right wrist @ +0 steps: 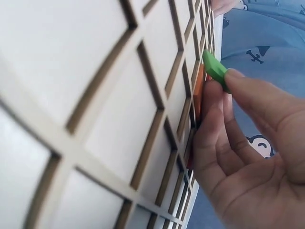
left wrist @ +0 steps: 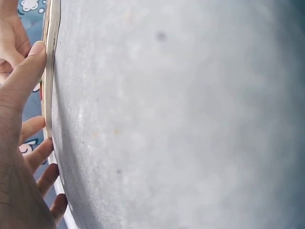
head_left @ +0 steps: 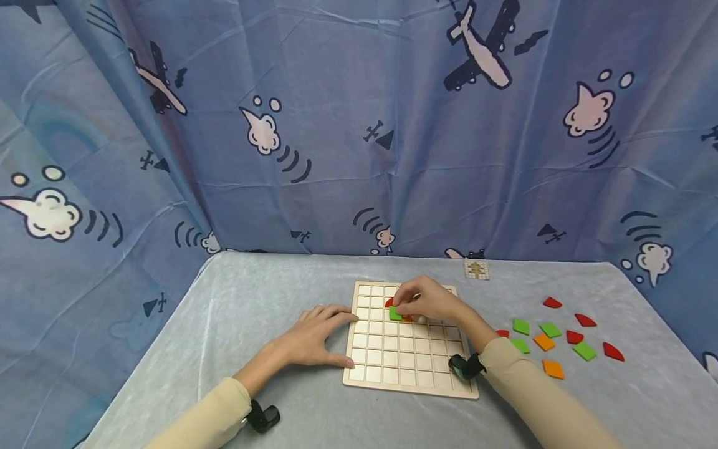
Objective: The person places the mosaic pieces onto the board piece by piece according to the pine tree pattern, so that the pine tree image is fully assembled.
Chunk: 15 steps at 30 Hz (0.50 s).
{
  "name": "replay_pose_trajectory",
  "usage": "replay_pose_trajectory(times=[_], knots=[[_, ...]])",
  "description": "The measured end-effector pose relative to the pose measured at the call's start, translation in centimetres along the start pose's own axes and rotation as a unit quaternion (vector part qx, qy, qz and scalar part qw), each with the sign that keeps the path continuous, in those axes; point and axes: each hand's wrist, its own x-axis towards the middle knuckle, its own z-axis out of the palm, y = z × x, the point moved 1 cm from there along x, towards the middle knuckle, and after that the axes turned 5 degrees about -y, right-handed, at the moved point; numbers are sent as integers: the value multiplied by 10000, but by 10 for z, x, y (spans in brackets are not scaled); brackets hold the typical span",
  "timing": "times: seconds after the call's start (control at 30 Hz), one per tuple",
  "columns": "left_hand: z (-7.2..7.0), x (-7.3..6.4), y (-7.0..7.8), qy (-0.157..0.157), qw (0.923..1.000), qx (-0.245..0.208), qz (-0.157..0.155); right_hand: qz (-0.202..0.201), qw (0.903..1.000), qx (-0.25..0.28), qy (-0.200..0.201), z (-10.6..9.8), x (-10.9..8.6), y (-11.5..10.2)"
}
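Note:
My right hand (head_left: 429, 299) pinches a green square tile (right wrist: 216, 70) between thumb and fingers, over the upper part of a wooden grid board (head_left: 384, 360). In the right wrist view the tile is tilted, one edge close to the grid. An orange tile (right wrist: 198, 90) sits in the board beside my fingertips, and a red piece (head_left: 389, 302) lies just behind the green one; my fingers partly cover both. Along the board's left edge my left hand (head_left: 314, 337) rests with fingers and thumb spread, the tips touching the rim.
To the right of the board, loose tiles lie on the grey cloth: several red quarter-rounds (head_left: 613, 352), several green squares (head_left: 585, 350) and orange squares (head_left: 553, 369). A small patterned card (head_left: 477, 269) is at the table's back edge, before a blue printed curtain (head_left: 336, 125).

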Motion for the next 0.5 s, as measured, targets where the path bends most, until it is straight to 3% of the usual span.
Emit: replay_pose_trajectory(times=[0.3,0.5], knots=[[-1,0,1,58,9999,-65,61,-18,9997,-262,27,3,4,-8],[-1,0,1,-10,10000,-28,-5,-244,9989,-393,-41,4,6,-7]])
